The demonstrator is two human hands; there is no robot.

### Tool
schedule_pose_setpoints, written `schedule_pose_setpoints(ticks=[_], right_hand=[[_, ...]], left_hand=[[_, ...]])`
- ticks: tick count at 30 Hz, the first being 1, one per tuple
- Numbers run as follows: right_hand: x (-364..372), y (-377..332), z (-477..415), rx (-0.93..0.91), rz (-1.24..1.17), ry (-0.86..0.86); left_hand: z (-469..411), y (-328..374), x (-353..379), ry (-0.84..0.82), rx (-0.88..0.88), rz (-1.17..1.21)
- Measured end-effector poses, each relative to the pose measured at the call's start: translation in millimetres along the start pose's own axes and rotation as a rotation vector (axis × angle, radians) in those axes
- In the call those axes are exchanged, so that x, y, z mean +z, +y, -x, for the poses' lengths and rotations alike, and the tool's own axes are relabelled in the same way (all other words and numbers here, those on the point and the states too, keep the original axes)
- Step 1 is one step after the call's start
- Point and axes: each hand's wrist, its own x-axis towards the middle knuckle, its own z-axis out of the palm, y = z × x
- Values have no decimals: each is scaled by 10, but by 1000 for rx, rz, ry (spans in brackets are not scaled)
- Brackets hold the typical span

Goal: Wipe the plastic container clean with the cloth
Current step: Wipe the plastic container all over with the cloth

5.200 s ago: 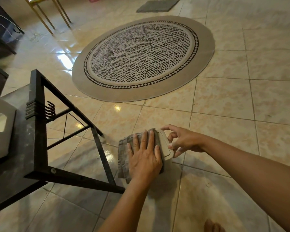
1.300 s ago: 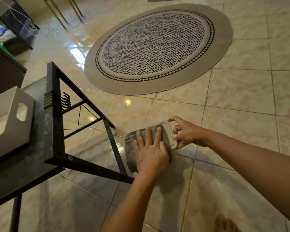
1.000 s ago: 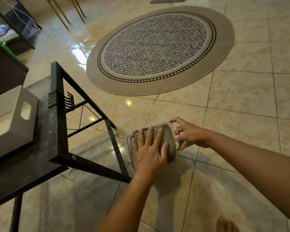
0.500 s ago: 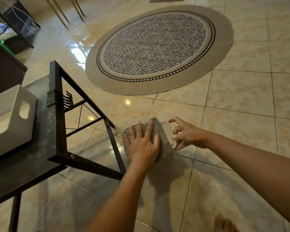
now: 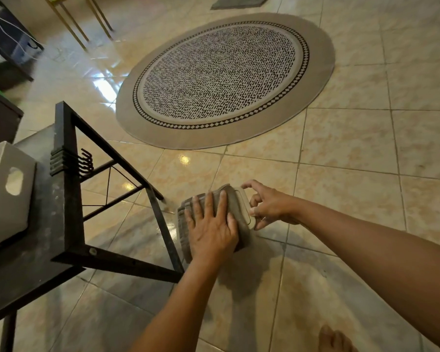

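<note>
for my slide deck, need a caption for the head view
Left hand presses a grey cloth onto a plastic container steadied by the right hand.

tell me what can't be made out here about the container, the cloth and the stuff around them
All in the head view:
- Plastic container: only a pale rim strip shows; the cloth and left hand cover the rest, so how clean it is cannot be judged.
- Right hand: its fingertips behind the rim are hidden.
- White bin on the black table: cut off by the left edge, contents unseen.
- Foot: cut off by the bottom edge.
</note>
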Motion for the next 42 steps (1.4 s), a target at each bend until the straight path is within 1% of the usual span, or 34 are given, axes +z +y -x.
schedule_pose_setpoints(ticks=[4, 9, 10, 14, 15, 19, 24, 28, 32, 36, 37, 39, 40, 42], right_hand=[[-46, -39, -41, 6, 30, -25], [-79, -114, -87, 11, 51, -53], [-85, -122, -88, 9, 46, -61], [-93, -103, -84, 17, 44, -70], [-94, -94, -84, 19, 52, -73], [-109, -106, -100, 26, 70, -94], [-98, -106, -88, 23, 64, -86], [-111, -86, -93, 36, 56, -88], [-82, -101, -105, 18, 55, -82], [-117, -75, -76, 31, 36, -96], [-112, -79, -81, 23, 26, -99], [-102, -93, -103, 8, 39, -91], [-102, -90, -106, 10, 50, -84], [-107, -71, -99, 23, 49, -85]], left_hand=[[40, 76, 12, -14, 126, -12], [-22, 98, 27, 6, 160, 0], [-35, 65, 19, 5, 158, -4], [8, -106, -13, 12, 50, -25], [48, -96, -17, 5, 63, -28], [18, 90, -8, -13, 228, -31], [-93, 105, -33, -7, 205, -14], [-47, 51, -14, -58, 341, -53], [-174, 1, -69, -23, 231, -60], [-61, -26, -66, -77, 393, -84], [-86, -52, -71, -67, 377, -86], [-139, -85, -90, -37, 263, -64], [-134, -83, -91, -37, 241, -59], [-73, -73, -87, -61, 333, -90]])
